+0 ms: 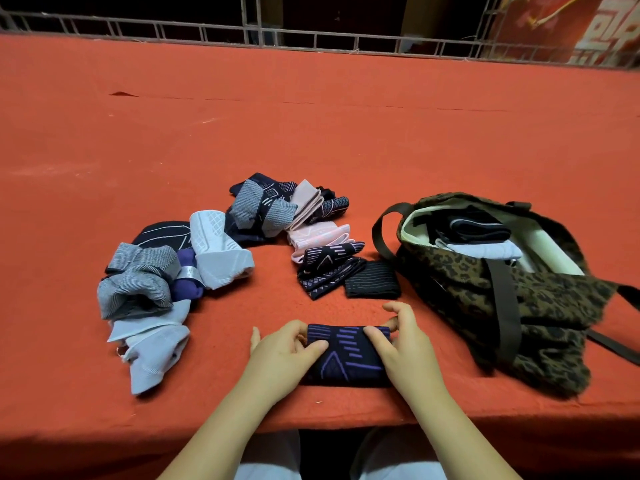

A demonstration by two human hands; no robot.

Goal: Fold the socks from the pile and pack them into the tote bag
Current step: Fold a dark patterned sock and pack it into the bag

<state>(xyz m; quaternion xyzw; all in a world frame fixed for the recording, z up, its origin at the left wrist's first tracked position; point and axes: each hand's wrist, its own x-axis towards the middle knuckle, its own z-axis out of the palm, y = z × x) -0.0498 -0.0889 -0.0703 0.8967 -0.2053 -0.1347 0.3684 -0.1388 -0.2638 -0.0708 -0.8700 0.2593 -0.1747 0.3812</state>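
Observation:
A dark navy sock with purple lines [346, 355] lies folded near the table's front edge. My left hand [284, 355] holds its left end, thumb on top. My right hand [401, 344] pinches its right end with curled fingers. A loose pile of grey, white, purple and navy socks [162, 282] sprawls to the left, and more navy and pink socks [294, 209] lie behind. Folded navy patterned socks [325, 271] and a folded black sock [372, 279] sit just beyond my hands. The leopard-print tote bag [485, 299] lies open on the right with black and white socks [474, 237] inside.
An orange-red cloth covers the table [311, 116]. A metal railing [311, 38] runs along the far edge. The tote's dark straps [504, 306] trail across the bag and off to the right. My knees show below the front edge.

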